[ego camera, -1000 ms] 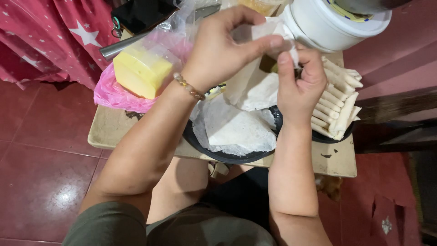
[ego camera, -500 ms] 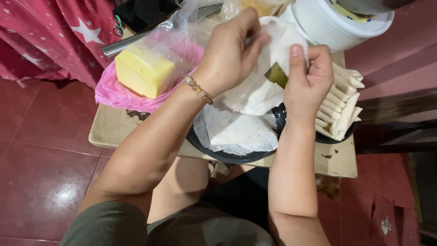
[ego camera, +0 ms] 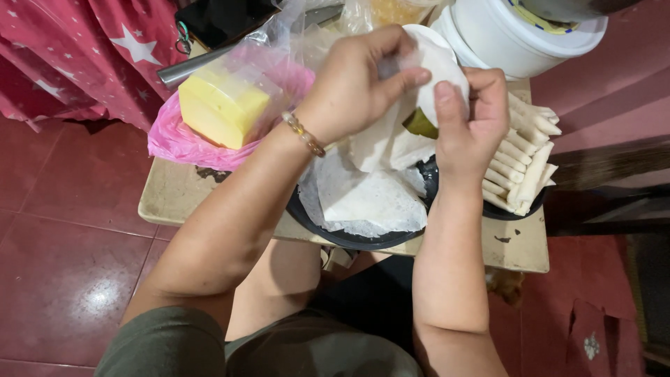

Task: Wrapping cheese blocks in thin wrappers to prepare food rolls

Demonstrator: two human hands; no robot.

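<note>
Low table (ego camera: 174, 202), hands (ego camera: 352, 87) peeling thin wrapper (ego camera: 436, 66)

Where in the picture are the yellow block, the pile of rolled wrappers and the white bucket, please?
yellow block (ego camera: 222, 106), head view, on its top face inside the clear bag.
pile of rolled wrappers (ego camera: 525, 157), head view, on the middle rolls beside the right hand.
white bucket (ego camera: 520, 38), head view, on its side wall.

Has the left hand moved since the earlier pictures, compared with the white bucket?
Yes. The left hand has moved down and left, away from the white bucket, and now pinches the thin white wrapper together with the right hand.
</note>
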